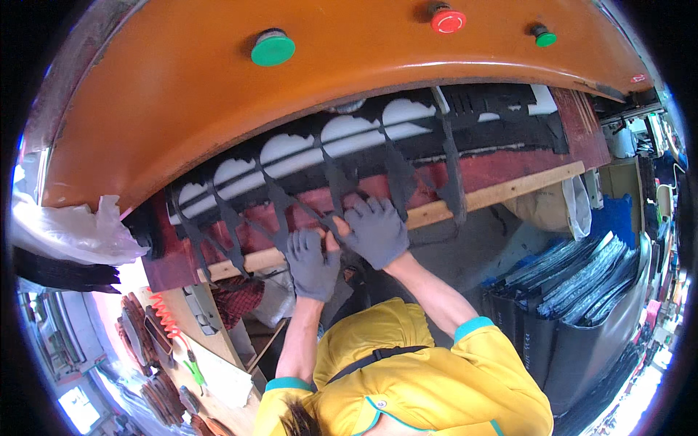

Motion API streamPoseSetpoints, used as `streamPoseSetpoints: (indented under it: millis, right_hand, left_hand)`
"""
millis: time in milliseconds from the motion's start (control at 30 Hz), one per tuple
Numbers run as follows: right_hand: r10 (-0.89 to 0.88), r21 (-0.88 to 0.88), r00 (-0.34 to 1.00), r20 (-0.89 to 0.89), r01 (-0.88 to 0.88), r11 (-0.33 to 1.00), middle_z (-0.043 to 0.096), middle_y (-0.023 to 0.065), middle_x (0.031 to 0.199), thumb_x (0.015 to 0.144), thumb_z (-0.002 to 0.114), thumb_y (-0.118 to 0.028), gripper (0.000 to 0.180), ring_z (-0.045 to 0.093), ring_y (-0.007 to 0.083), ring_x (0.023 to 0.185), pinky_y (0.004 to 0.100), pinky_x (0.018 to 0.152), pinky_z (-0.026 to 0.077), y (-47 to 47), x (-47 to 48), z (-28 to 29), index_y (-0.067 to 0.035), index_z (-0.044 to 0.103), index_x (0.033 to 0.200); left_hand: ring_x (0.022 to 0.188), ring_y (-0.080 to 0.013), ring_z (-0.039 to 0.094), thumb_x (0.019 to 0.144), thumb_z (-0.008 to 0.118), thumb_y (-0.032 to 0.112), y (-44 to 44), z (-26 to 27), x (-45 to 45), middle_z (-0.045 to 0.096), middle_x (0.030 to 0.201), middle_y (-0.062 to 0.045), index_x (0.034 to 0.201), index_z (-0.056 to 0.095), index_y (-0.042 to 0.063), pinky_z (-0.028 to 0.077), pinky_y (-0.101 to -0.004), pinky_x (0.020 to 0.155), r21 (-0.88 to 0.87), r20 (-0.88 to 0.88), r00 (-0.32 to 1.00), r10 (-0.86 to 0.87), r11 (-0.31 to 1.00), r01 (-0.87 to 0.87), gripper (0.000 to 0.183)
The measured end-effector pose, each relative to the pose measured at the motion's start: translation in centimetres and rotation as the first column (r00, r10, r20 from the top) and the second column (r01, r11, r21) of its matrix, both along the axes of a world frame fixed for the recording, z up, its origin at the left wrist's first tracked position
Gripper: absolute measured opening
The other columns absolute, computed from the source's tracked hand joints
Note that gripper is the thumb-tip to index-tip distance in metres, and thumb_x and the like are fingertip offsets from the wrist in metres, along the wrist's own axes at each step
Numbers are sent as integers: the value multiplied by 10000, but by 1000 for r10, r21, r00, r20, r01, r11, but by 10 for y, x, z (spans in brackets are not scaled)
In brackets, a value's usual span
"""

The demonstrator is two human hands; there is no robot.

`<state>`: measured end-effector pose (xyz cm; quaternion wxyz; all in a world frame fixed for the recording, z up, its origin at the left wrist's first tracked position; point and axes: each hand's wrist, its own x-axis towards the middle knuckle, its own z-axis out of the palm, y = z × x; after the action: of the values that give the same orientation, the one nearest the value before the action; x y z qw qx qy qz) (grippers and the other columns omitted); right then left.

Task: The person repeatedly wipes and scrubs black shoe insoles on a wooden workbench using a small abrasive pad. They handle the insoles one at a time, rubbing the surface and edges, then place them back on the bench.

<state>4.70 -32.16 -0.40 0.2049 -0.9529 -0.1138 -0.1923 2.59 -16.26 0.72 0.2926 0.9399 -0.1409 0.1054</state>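
Note:
Grey fingerless-style work gloves cover both hands, with bare fingertips showing at the thumbs. My left hand (pixel 313 264) is curled on the dark cut-out sheet material (pixel 280 201) where its web hangs over the wooden edge. Just right of it and slightly higher, my right hand (pixel 376 229) grips another strand of the same web. The sheet has large openings and thin strips between them. Its far part lies on the dark red board (pixel 480 169) under the orange machine head (pixel 349 60), with white surface showing through the openings.
Green (pixel 272 50) and red (pixel 448 22) push buttons stand on the machine head. A wooden strip (pixel 507 188) edges the board. Stacked dark sheets (pixel 572 283) stand at right. At lower left, a side table holds brown pieces (pixel 163 398), a green air blow gun (pixel 194 372) and a red coiled hose (pixel 163 313).

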Motion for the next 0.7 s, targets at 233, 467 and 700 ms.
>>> streamPoseSetpoints:
  millis: [233,467,700]
  right_hand:
    - [46,316,993,-110,-9,949,605,112,972,796,775,-243,268,587,326,933,449,829,449,-26,-37,45,-98,587,920]
    - [62,-45,996,-62,-64,997,387,226,1437,599,867,-349,900,424,436,1256,511,1002,403,-51,50,75,-130,435,1357]
    - [291,438,927,-237,-166,883,383,222,1443,517,866,-334,903,449,418,1285,478,1050,403,-60,16,66,-157,505,1326]
  left_hand:
    - [885,-338,541,824,701,159,-3,22,-23,576,960,-122,1007,576,75,414,-481,830,56,168,985,-43,998,34,238]
    - [1295,-365,468,904,592,379,-26,18,20,544,1338,-166,1261,556,19,304,-499,1061,277,215,973,-79,961,17,508]
    - [1356,-339,433,955,491,420,-15,5,-37,494,1443,-167,1320,560,30,265,-499,1089,355,204,972,-113,934,35,539]
